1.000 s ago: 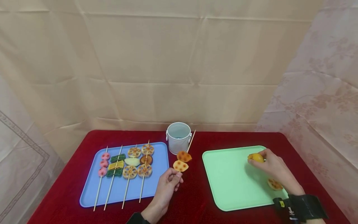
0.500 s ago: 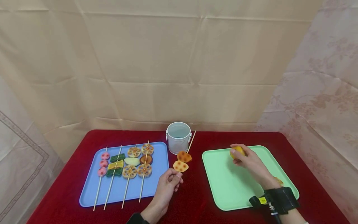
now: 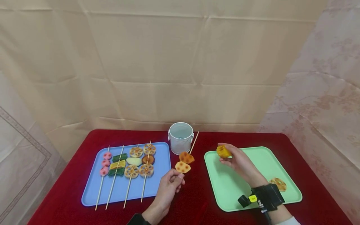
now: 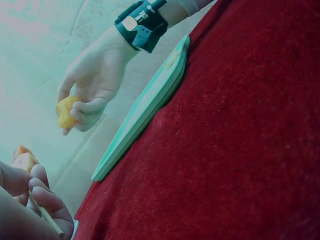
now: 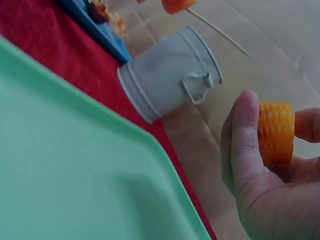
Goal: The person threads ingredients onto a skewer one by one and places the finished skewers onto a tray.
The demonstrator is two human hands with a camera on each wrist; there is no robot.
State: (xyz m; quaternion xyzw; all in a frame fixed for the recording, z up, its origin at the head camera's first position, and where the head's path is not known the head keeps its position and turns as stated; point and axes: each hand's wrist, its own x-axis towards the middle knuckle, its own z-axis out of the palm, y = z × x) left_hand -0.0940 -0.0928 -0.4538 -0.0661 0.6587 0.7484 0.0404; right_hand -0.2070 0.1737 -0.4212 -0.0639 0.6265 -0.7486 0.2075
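Observation:
My left hand (image 3: 168, 187) grips a bamboo skewer (image 3: 194, 142) near its lower end, between thumb and fingers. Two spotted yellow-orange food slices (image 3: 182, 167) are threaded on it, just above the fingertips. A short piece of corn cob (image 3: 223, 151) is pinched by my right hand (image 3: 243, 164), over the left part of the green tray (image 3: 233, 190). In the right wrist view the corn (image 5: 276, 132) sits between thumb and fingers, its rows of kernels showing. The left wrist view shows the corn raised above the tray, apart from the skewer.
A browned lotus-root slice (image 3: 278, 184) lies at the right of the green tray. On the left, a blue tray (image 3: 160, 184) bears several loaded skewers. A small white metal bucket (image 3: 180, 146) stands behind the left hand, on the red tablecloth (image 3: 194, 203).
My right hand has carried the corn leftward across the green tray, towards the skewer, uncovering the lotus-root slice. My left hand and its skewer have stayed in place.

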